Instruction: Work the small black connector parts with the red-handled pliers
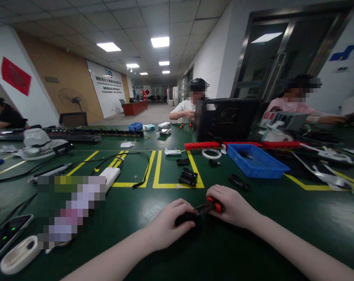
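Note:
My left hand (172,222) is closed around a small black part (186,218), with the thumb below it and the fingers over the top. My right hand (228,205) grips a hand tool with a red-and-black handle (216,203). The tool's dark metal end points left and meets the black part between my hands; blur hides its exact kind and the contact. Beyond my hands, several similar black parts (188,176) lie within a yellow-taped rectangle. Another black part (239,182) rests to the right, outside the tape.
A blue tray (258,162) with a dark item in it stands at the right, near a white ring (211,153) and a red strip (201,145). A black case (226,117) stands behind. Cables and a white power strip (111,174) lie left. Co-workers sit across the table.

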Demonstrator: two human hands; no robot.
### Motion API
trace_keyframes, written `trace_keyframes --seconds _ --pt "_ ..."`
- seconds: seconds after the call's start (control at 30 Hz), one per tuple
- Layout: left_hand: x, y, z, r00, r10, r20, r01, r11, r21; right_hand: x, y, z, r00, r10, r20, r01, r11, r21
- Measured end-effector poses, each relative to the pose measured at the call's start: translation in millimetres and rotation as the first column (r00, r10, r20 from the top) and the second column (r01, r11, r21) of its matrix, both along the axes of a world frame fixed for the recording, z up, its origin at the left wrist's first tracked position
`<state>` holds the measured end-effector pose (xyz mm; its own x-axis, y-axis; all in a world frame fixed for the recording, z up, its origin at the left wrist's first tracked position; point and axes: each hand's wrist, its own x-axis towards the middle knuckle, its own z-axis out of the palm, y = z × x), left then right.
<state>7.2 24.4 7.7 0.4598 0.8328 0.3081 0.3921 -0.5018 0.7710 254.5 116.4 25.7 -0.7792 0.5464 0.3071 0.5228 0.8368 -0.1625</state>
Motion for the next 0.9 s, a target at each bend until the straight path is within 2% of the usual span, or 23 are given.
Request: trace_keyframes --seconds 0.13,0.27,0.4,0.6,0.8,0.9 --pt "-4 13 4.8 0.999 0.032 -0.037 -0.032 0.999 0.017 -6 20 5.0 0.989 0.134 0.056 -0.14 0.983 0.119" --pt "-3 29 4.5 0.984 0.03 -0.174 -0.016 0.997 0.079 -8 37 10.9 0.971 0.214 0.105 -0.232 0.949 0.212" --pt "0 34 1.8 0.96 0.031 -0.279 0.008 0.991 0.137 -5 51 8.0 0.967 0.23 0.112 -0.252 0.93 0.266" --pt "2 34 1.8 0.951 -0.021 -0.309 0.052 0.994 0.093 12 70 -3.7 0.968 0.217 0.126 -0.245 0.928 0.28" --pt "4 53 2.1 0.928 -0.13 -0.349 0.164 0.984 0.069 19 79 -12.9 0.98 0.196 0.016 -0.192 0.935 0.297" --pt "3 59 2.7 0.936 -0.156 -0.315 0.173 0.984 0.027 18 79 -17.9 0.976 0.216 -0.037 -0.191 0.92 0.343"
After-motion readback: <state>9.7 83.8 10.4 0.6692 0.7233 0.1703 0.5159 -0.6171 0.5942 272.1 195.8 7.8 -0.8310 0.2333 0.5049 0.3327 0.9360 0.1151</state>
